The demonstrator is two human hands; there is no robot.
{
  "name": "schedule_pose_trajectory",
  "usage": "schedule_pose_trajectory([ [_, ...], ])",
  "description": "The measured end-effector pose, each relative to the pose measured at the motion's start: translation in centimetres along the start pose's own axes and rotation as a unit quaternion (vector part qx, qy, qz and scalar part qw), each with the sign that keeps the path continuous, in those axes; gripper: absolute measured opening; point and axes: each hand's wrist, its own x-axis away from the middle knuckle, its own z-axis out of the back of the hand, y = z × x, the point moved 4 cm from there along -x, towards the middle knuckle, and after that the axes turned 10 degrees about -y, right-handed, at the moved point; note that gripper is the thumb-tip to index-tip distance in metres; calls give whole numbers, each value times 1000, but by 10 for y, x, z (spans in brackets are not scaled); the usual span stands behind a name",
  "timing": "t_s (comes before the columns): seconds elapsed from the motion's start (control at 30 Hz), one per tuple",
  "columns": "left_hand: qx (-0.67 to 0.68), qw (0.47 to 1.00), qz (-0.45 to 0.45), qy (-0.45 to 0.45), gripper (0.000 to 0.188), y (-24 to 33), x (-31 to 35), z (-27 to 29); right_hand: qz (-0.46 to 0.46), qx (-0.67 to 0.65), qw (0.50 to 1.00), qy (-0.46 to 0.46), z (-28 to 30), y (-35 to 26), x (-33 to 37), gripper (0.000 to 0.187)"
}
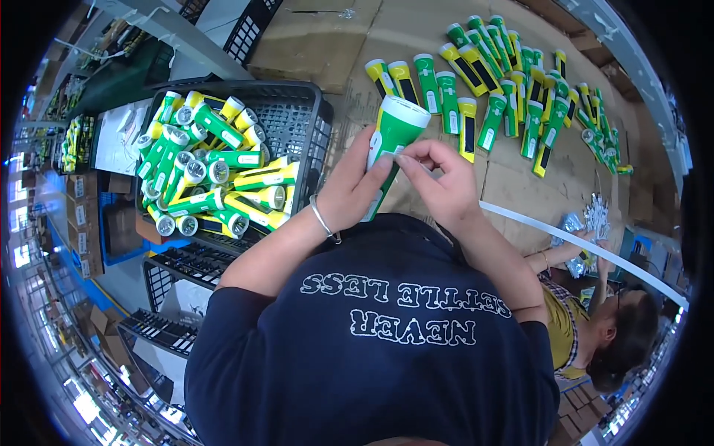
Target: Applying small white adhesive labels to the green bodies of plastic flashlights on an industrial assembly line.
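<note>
A green and white plastic flashlight (pixel 393 131) stands tilted in front of my chest. My left hand (pixel 355 186) wraps around its lower body, a thin bracelet on that wrist. The fingertips of my right hand (pixel 440 178) pinch at the flashlight's white side, just below its round end. Whether anything small sits between those fingers is too fine to tell. My dark blue shirt fills the lower middle of the view.
A black plastic crate (pixel 301 119) at my left holds several green and yellow flashlights (pixel 216 175). More flashlights lie in rows (pixel 513 97) on cardboard (pixel 513 186) ahead. Another person (pixel 602 327) sits at lower right beside a white strip (pixel 587 241). More crates (pixel 186 267) stand below left.
</note>
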Motion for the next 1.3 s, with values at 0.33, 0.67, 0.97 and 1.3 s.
schedule_pose_trajectory([
  [0.33, -77, 995, 13, 69, 36, -14, -1, 21, -40, 242, 968, 56, 16, -16, 5, 20],
  [0.67, 164, 982, 86, 40, 37, -13, -9, 9, 20, 212, 977, 10, 33, -27, 5, 8],
  [0.97, 240, 954, 158, 86, 26, -68, -32, 4, 225, 400, 888, 31, 7, -19, 18, 10],
  [1.3, 203, 896, 241, 312, 37, -308, -115, 34, -145, 83, 986, -4, 13, 164, 80, 12],
])
